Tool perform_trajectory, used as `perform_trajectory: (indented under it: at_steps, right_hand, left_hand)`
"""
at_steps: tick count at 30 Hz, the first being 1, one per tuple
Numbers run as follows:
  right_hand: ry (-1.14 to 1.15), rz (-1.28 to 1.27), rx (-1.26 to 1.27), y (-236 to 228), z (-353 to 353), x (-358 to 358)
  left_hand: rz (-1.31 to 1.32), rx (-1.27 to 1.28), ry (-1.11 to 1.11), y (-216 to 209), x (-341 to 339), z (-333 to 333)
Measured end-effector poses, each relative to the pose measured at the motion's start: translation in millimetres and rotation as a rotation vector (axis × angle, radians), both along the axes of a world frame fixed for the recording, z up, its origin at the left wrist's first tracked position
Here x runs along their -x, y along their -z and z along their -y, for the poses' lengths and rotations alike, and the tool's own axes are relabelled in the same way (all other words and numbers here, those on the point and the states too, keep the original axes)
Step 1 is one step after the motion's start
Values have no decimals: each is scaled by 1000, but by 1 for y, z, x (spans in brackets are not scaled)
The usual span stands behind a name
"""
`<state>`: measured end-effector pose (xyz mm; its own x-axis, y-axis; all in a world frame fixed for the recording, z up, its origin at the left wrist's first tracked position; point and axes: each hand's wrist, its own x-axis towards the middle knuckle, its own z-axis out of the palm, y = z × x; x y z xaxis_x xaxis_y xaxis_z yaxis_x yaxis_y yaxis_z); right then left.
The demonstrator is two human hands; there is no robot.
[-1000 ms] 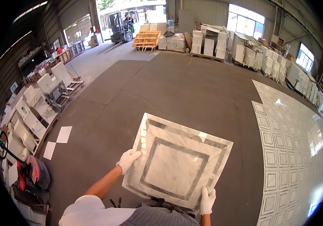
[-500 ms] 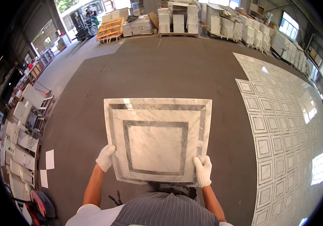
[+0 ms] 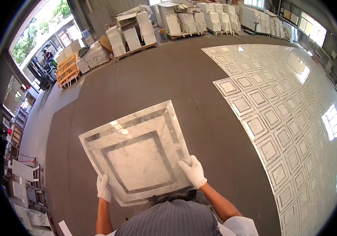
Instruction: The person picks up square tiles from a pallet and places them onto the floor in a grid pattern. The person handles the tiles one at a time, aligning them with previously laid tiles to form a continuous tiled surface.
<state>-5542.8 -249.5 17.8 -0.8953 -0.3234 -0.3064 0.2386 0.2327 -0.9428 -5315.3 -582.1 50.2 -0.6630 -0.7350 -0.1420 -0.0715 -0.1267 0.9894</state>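
A square, polished marble tile [image 3: 139,164], white with two grey inlaid frames, is held up in front of my body. My left hand [image 3: 103,188], in a white knit glove, grips its left edge near the lower corner. On the right edge, my right hand [image 3: 193,170], gloved the same way, clasps the tile with the thumb on the face; the fingers behind it are hidden. The tile is tilted, its right side higher than the left in view. Its lower edge lies close to my striped grey apron [image 3: 168,220].
Patterned tiles of like design [image 3: 282,114] cover the floor at right, with a stepped edge. Brown floor [image 3: 137,82] lies ahead. Pallets of stacked slabs [image 3: 133,35] line the back. An orange pallet [image 3: 67,70] and a forklift [image 3: 42,69] with a person stand far left.
My view has swung to the right and tipped, so the laid tiles fill more of it. The held tile has shifted left in view and turned counterclockwise, both hands still on it.
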Motion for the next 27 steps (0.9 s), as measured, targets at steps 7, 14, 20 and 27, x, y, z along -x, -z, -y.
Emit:
perform_trajectory:
  at_steps: [7,14,20,27]
  right_hand:
    - [-97,-28,30,-26,52,178]
    - [-26,-13,51,-18,98,359]
    - [202,-22,177,-26,135,498]
    - [239,84,129,-35,164,645]
  left_hand:
    - [47,32,-262,-13,151,43]
    - [16,145,-255,18,355,112]
    - [-20,98,-95,-22,572,158]
    - [42,107,10,-31,754,206]
